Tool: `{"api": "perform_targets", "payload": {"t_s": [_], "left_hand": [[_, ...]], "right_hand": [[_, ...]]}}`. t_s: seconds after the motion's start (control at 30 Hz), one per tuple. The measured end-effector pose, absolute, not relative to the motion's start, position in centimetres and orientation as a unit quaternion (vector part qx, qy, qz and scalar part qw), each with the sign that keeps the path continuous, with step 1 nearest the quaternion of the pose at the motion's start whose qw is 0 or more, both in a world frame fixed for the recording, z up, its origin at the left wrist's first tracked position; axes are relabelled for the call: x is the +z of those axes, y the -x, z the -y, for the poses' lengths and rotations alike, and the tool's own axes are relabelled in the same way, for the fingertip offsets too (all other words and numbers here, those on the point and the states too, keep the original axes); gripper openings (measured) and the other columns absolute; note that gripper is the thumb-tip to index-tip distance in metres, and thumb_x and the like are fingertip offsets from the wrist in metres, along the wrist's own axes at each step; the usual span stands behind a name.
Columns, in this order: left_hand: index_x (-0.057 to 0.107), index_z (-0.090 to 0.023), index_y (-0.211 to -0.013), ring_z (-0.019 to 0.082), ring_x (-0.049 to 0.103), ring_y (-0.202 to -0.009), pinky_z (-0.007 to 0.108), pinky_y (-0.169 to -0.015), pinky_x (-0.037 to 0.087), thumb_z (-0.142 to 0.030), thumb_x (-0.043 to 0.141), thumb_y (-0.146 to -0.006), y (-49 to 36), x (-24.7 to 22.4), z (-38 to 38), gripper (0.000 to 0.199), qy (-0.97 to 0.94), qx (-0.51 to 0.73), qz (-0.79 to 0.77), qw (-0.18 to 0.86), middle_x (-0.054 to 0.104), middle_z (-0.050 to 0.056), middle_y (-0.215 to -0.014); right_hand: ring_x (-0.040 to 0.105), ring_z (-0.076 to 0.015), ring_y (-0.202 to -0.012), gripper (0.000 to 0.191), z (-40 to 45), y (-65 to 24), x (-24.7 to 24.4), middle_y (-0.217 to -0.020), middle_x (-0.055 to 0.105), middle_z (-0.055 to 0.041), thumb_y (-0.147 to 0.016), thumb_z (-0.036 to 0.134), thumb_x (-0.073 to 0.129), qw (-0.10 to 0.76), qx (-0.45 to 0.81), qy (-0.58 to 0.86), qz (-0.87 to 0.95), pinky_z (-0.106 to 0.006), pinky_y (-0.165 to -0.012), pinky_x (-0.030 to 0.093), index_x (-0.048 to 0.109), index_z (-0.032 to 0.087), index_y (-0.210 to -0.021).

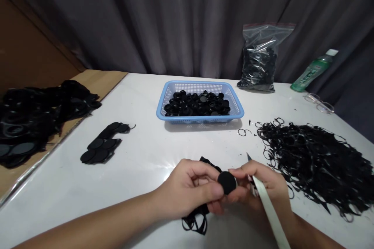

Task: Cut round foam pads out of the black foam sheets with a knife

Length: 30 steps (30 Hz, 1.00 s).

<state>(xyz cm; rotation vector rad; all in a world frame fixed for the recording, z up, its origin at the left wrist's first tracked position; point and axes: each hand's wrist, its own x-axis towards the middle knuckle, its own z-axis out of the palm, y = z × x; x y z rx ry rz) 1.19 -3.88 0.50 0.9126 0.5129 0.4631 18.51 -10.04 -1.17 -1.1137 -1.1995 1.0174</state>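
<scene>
Between the thumb and fingers of my left hand [193,186] is a round black disc [226,182], its flat face toward me. My right hand [265,186] pinches the disc's right edge with thumb and fingertip. The same hand grips a knife [270,210] with a long pale handle, its dark pointed tip sticking out above the fingers, away from the disc. Under my left hand lie black moulded scraps with thin loops [195,222], partly hidden. More black material shows just behind the fingers.
A blue basket [200,118] of small black round parts stands mid-table. Left lie joined black discs [101,144] and a dark heap [37,116] on cardboard. Right are black ring scraps [315,163], glasses [318,103], a green bottle [312,72] and a filled zip bag [260,62].
</scene>
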Motion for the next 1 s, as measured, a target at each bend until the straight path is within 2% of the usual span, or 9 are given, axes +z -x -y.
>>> {"api": "perform_targets", "payload": {"t_s": [0.13,0.23,0.33,0.43,0.5,0.63,0.7,0.87,1.0], "left_hand": [[0.068,-0.01,-0.066,0.008,0.063,-0.044,0.012,-0.042,0.049,-0.038,0.078,-0.07,-1.3,1.3,2.6,0.03,-0.397,0.226,-0.302,0.837,0.069,0.002,-0.056],[0.067,-0.009,-0.064,0.004,0.059,-0.042,0.007,-0.041,0.047,-0.032,0.073,-0.078,-0.8,2.1,-0.1,0.028,-0.36,0.348,-0.375,0.78,0.067,0.001,-0.054],[0.07,-0.008,-0.085,0.005,0.066,-0.057,0.009,-0.057,0.055,-0.026,0.052,-0.094,0.1,2.8,-3.0,0.027,-0.315,0.451,-0.424,0.72,0.073,0.006,-0.075],[0.066,-0.01,-0.106,0.012,0.07,-0.082,0.018,-0.072,0.059,-0.034,0.036,-0.099,1.3,2.8,-4.4,0.039,-0.325,0.453,-0.408,0.723,0.072,0.013,-0.103],[0.067,-0.012,-0.105,0.014,0.069,-0.085,0.022,-0.073,0.058,-0.038,0.037,-0.098,2.0,2.5,-4.5,0.041,-0.404,0.425,-0.406,0.701,0.072,0.012,-0.101],[0.073,-0.018,-0.092,0.017,0.066,-0.085,0.027,-0.081,0.053,-0.032,0.063,-0.086,2.8,2.0,-3.6,0.019,-0.733,0.249,-0.303,0.557,0.071,0.007,-0.088],[0.072,-0.02,-0.1,0.02,0.063,-0.092,0.031,-0.087,0.05,-0.028,0.07,-0.079,2.8,2.0,-3.0,0.023,-0.839,0.139,-0.208,0.483,0.069,0.007,-0.096],[0.064,-0.027,-0.115,0.03,0.047,-0.117,0.039,-0.098,0.044,-0.016,0.079,-0.057,2.4,2.6,-2.0,0.061,-0.917,0.011,-0.145,0.371,0.052,0.009,-0.119],[0.069,-0.033,-0.108,0.04,0.026,-0.135,0.05,-0.107,0.033,-0.023,0.084,-0.056,2.3,2.7,-2.0,0.055,-0.934,-0.061,-0.106,0.335,0.036,0.009,-0.143]], "right_hand": [[0.066,-0.0148,-0.052,0.016,9.4,-18.7,-1.3,-0.063,0.071,0.0014,-0.072,0.034,0.076,0.566,0.401,0.499,0.519,-0.021,-0.047,0.055,0.072,0.025,-0.084],[0.072,-0.022,-0.071,0.037,8.4,-19.2,-1.3,-0.083,0.074,-0.0051,-0.069,0.041,0.077,0.487,0.388,0.575,0.531,-0.028,-0.061,0.059,0.07,0.021,-0.099],[0.069,-0.0259,-0.095,0.048,7.6,-19.6,-1.6,-0.11,0.069,-0.0124,-0.08,0.042,0.064,0.391,0.368,0.608,0.585,-0.036,-0.082,0.057,0.06,0.018,-0.122],[0.067,-0.0248,-0.098,0.044,7.2,-19.6,-2.3,-0.11,0.067,-0.0148,-0.092,0.038,0.046,0.334,0.328,0.619,0.631,-0.039,-0.086,0.053,0.053,0.015,-0.129],[0.067,-0.0256,-0.095,0.043,6.9,-19.6,-2.7,-0.104,0.067,-0.0149,-0.094,0.035,0.04,0.299,0.295,0.627,0.656,-0.041,-0.084,0.053,0.053,0.014,-0.129],[0.062,-0.0285,-0.093,0.038,6.3,-20.1,-3.1,-0.096,0.067,-0.014,-0.094,0.03,0.039,0.235,0.229,0.646,0.689,-0.043,-0.08,0.05,0.057,0.013,-0.124],[0.061,-0.029,-0.092,0.036,6.0,-20.5,-3.2,-0.094,0.067,-0.0135,-0.094,0.027,0.041,0.217,0.205,0.651,0.698,-0.042,-0.079,0.05,0.058,0.014,-0.122],[0.061,-0.0282,-0.088,0.03,5.8,-21.0,-3.2,-0.083,0.065,-0.0107,-0.092,0.026,0.047,0.185,0.162,0.663,0.708,-0.038,-0.075,0.049,0.065,0.017,-0.114],[0.061,-0.0272,-0.085,0.03,5.8,-21.3,-3.0,-0.085,0.063,-0.011,-0.091,0.027,0.048,0.178,0.145,0.675,0.702,-0.037,-0.076,0.049,0.067,0.019,-0.113]]}}
